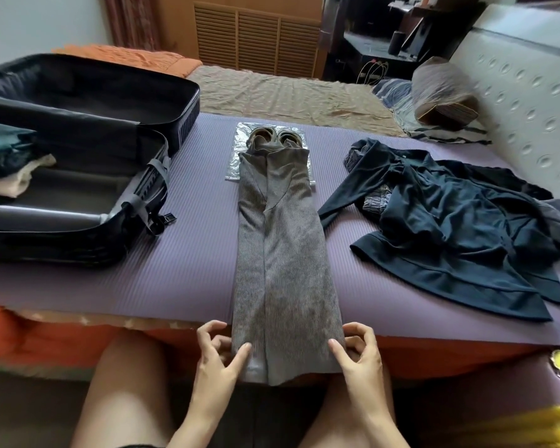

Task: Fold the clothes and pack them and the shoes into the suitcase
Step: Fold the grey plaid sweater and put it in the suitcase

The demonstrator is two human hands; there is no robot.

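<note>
The open suitcase (pixel 62 240) lies left of the grey garment (pixel 282 253), well apart from it, with folded clothes (pixel 10 169) in its near half and bare room beside them. The left hand (pixel 220 354) sits at the garment's near left corner, thumb on top of the cloth and fingers curled at the side edge, pinching it as far as I can tell. The garment lies as a long narrow strip on the purple mat (pixel 191 260), its near end hanging just over the bed's edge and its far end up against the shoes (pixel 274 139), which stand on a silver bag (pixel 240 147). The right hand (pixel 359 354) mirrors the left at the near right corner, thumb on the cloth, fingers curled at the edge. The step looks like folding the strip up along its length. Both corners should rise together and land square, short of the shoes, with the side edges matched. Right of the garment, apart from it, dark clothes (pixel 450 221) lie unfolded, and the mat between leaves the hands room to move.
</note>
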